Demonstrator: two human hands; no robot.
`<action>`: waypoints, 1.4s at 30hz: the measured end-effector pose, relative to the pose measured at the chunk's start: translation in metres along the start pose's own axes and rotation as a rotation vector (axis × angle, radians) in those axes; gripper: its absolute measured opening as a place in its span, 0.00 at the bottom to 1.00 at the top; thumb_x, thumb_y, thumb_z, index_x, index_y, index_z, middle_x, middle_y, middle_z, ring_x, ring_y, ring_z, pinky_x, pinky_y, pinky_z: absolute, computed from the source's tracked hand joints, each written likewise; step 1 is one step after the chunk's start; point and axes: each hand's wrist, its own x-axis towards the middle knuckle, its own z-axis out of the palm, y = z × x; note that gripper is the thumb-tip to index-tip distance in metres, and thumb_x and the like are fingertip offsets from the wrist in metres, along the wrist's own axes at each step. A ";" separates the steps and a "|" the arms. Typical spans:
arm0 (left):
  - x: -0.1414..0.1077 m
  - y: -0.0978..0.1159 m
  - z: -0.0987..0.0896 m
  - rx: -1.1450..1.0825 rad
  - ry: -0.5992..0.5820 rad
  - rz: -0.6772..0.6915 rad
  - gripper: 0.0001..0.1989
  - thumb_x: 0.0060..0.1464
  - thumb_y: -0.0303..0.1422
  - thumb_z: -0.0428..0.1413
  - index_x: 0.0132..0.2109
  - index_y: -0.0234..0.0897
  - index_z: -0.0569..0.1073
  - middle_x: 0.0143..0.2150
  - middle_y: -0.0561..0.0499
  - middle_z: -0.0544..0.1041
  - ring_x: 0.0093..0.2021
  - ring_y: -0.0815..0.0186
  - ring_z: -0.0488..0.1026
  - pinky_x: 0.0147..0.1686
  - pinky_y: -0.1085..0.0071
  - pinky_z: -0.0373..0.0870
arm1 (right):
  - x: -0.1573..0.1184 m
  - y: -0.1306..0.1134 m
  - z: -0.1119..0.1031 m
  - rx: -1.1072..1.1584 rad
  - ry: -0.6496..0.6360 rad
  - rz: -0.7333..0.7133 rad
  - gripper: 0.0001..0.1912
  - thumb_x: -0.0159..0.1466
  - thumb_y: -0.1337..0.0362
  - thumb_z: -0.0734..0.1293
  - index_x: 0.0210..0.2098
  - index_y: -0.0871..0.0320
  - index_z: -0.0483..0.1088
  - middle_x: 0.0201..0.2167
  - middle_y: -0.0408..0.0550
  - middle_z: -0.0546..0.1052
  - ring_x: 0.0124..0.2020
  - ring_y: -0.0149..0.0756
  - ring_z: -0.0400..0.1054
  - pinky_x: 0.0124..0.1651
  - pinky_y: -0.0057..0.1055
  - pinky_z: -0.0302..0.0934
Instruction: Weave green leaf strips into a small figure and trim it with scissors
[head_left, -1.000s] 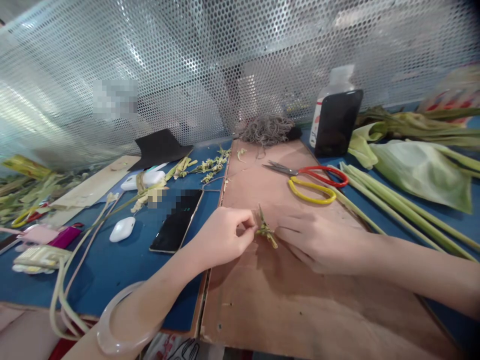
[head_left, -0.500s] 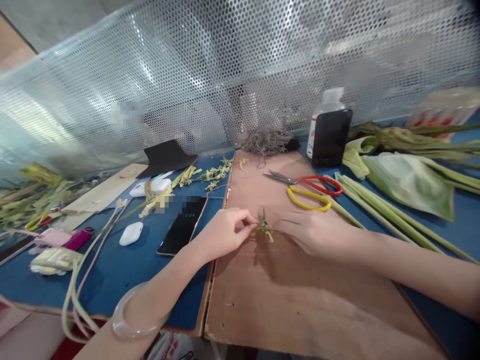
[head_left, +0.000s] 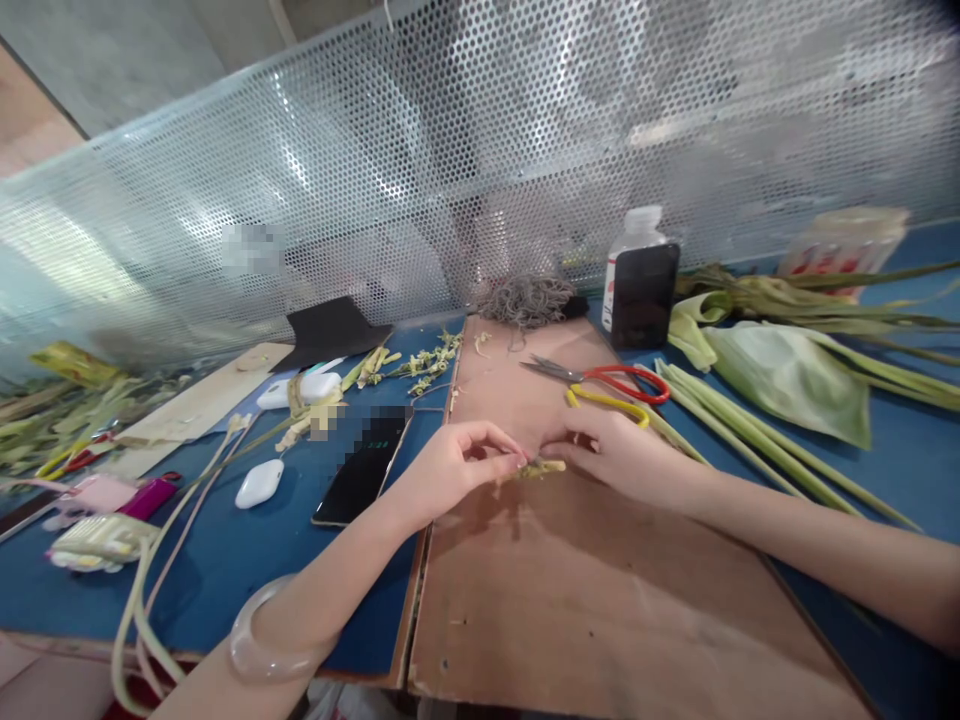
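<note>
Your left hand (head_left: 450, 470) pinches one end of a small leaf knot (head_left: 538, 467) with thumb and fingertips, and your right hand (head_left: 611, 455) pinches the other end. The knot lies low over the brown board (head_left: 570, 600), between both hands, a little in front of the scissors (head_left: 607, 385).

I judge the knot to be very light and soft, made of thin folded strips, so it can bend or come loose if you pull hard. It looks dry and not slippery. The best place to hold seems to be the two ends, near the body of the knot, with fingertips only, as you hold it now.

The board is flat and a bit rough, with small leaf crumbs on it. Around it is a blue table (head_left: 225, 540). On the left lie a phone (head_left: 364, 468) and a white case (head_left: 259, 483); on the right lie long green stalks (head_left: 750, 430) and a bottle (head_left: 637, 275). Behind all stands a perforated metal screen (head_left: 450, 180), so the room behind is closed.
</note>
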 end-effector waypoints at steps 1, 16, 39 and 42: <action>0.000 0.000 0.000 -0.023 -0.004 -0.003 0.11 0.50 0.37 0.57 0.37 0.34 0.75 0.37 0.47 0.78 0.36 0.66 0.73 0.36 0.70 0.67 | 0.000 0.000 0.000 0.045 -0.015 0.050 0.08 0.62 0.65 0.61 0.34 0.57 0.72 0.29 0.44 0.76 0.29 0.31 0.68 0.31 0.28 0.61; 0.002 -0.002 0.003 -0.209 -0.013 -0.010 0.07 0.48 0.33 0.59 0.34 0.34 0.74 0.34 0.48 0.78 0.37 0.66 0.74 0.41 0.69 0.68 | -0.002 -0.008 0.010 0.405 -0.083 0.219 0.10 0.59 0.59 0.63 0.33 0.59 0.71 0.29 0.46 0.76 0.29 0.32 0.70 0.31 0.29 0.63; 0.003 -0.009 0.005 -0.153 0.012 -0.149 0.12 0.47 0.38 0.60 0.35 0.33 0.75 0.33 0.46 0.79 0.33 0.66 0.75 0.33 0.73 0.68 | -0.010 -0.019 0.018 -0.096 0.189 -0.192 0.07 0.60 0.73 0.63 0.36 0.60 0.70 0.31 0.48 0.74 0.32 0.33 0.68 0.34 0.29 0.63; 0.003 -0.011 0.005 -0.158 0.006 -0.146 0.13 0.46 0.39 0.60 0.35 0.33 0.76 0.34 0.45 0.79 0.34 0.65 0.75 0.34 0.72 0.68 | -0.010 -0.017 0.020 -0.125 0.209 -0.255 0.07 0.61 0.72 0.62 0.37 0.60 0.70 0.31 0.48 0.74 0.34 0.34 0.67 0.36 0.31 0.63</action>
